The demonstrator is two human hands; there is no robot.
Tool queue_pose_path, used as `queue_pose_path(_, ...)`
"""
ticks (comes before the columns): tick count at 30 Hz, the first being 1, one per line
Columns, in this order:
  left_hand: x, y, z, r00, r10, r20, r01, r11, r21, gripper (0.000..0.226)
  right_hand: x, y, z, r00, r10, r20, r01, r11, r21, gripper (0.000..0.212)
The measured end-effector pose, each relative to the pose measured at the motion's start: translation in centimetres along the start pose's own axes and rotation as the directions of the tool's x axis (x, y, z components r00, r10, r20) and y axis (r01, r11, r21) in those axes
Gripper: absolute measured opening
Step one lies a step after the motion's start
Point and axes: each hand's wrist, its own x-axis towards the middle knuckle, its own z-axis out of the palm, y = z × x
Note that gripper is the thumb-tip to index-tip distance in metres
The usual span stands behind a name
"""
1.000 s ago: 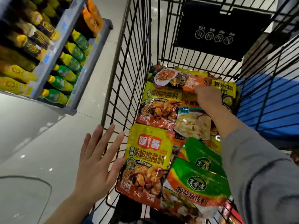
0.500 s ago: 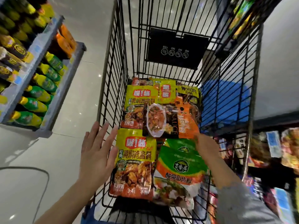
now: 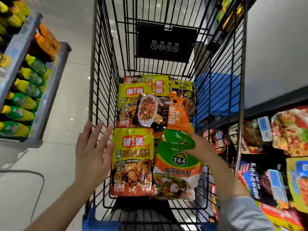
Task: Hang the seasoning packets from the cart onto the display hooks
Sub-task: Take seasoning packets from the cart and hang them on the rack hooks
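Left hand [image 3: 93, 154] spread flat, right hand [image 3: 200, 145] seemingly pinching, forearms extended

Black wire cart [image 3: 106, 90] – yellow-and-orange packet [image 3: 132, 161], green-and-orange packet [image 3: 176, 167], green-yellow bottles [image 3: 25, 100]

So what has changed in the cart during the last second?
The right hand drew back from the far packets and now takes hold of the green packet at the near end. The left hand stayed open at the cart side; the yellow packet did not move.
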Motion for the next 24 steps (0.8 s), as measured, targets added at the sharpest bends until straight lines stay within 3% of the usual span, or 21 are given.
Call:
queue_pose_path(2, 0.0, 0.0, 0.0, 1.000, 0.019, -0.012, -0.019, 1.000, 0.001, 0.053, -0.1, 0.3, 0.4, 0.996, 0.041, -0.082, -0.035, 0.996, 0.082, 0.061)
queue_pose_path(5, 0.1, 0.0, 0.0, 0.999, 0.043, -0.027, -0.043, 0.999, 0.001, 0.051, -0.6, 0.0, 0.1, 0.994, 0.042, -0.099, -0.041, 0.999, 0.009, 0.041)
queue_pose_path(12, 0.1, -0.1, 0.0, 0.998, 0.047, -0.036, -0.047, 0.999, -0.023, 0.050, -7.2, -1.4, -0.3, 0.995, -0.055, -0.084, 0.046, 0.993, -0.107, 0.044)
queue_pose_path(15, 0.1, 0.0, 0.0, 0.998, 0.050, -0.042, -0.051, 0.999, -0.018, 0.049, -9.8, -1.0, 0.2, 0.990, -0.070, -0.120, 0.065, 0.997, -0.052, 0.042)
queue_pose_path(18, 0.0, -0.3, 0.3, 0.996, 0.068, -0.050, -0.068, 0.998, 0.003, 0.048, -11.7, -0.6, 1.1, 0.975, -0.076, -0.210, 0.081, 0.997, 0.012, 0.027)
queue_pose_path(22, 0.0, -0.1, 0.1, 0.961, 0.275, -0.041, -0.266, 0.952, 0.149, 0.047, -13.5, -1.9, 1.0, 0.948, -0.120, -0.294, 0.146, 0.987, 0.071, 0.017)
queue_pose_path(24, 0.0, 1.3, -0.2, 0.905, 0.421, 0.058, -0.424, 0.903, 0.072, 0.054, -13.7, -2.5, 0.5, 0.947, -0.153, -0.283, 0.168, 0.985, 0.027, 0.018)
